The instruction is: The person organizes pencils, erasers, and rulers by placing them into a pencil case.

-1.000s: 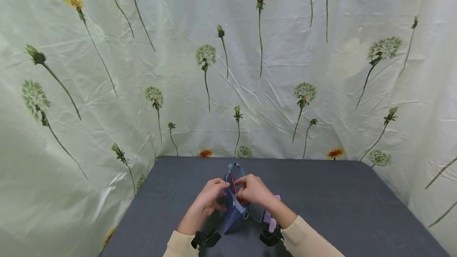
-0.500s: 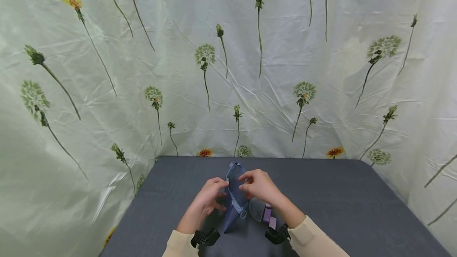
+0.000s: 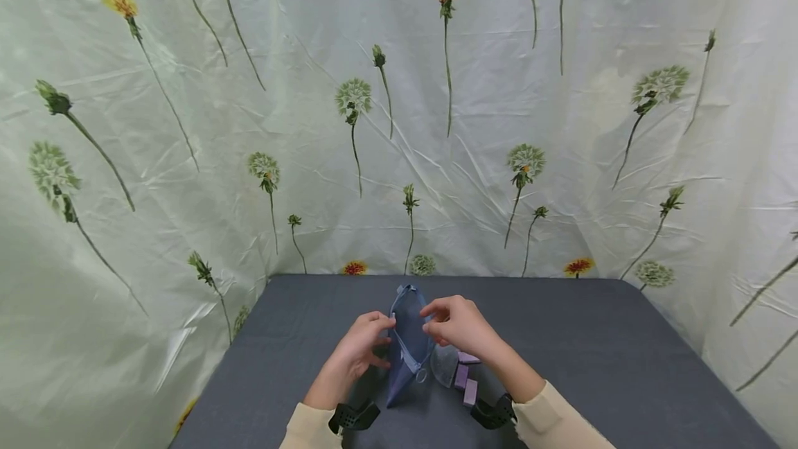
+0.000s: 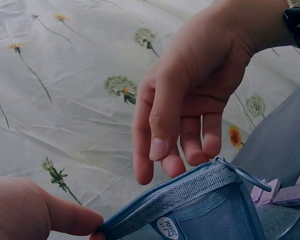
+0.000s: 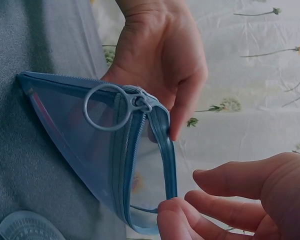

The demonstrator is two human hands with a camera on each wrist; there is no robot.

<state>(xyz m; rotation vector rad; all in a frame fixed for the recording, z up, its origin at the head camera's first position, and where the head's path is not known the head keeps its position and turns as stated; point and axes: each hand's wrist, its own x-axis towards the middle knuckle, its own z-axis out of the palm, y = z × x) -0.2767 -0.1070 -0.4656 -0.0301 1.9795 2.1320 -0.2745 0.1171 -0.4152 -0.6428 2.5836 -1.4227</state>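
There's the pouch [image 3: 399, 377], upright on the table [image 3: 561, 366] between both hands: the left hand [image 3: 364, 344] pinching its rim [image 5: 168, 160], the right hand [image 3: 459, 325] beside it, loosely spread, nothing in it. A firm left pinch should hold the rim wide and stop any tipping.

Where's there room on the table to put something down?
The biggest bare patch of table lies between the right sleeve and the table's right edge. Another lies between the left grip and the left edge. The middle's crowded: the blue pouch, protractor, purple blocks and right grip are bunched together.
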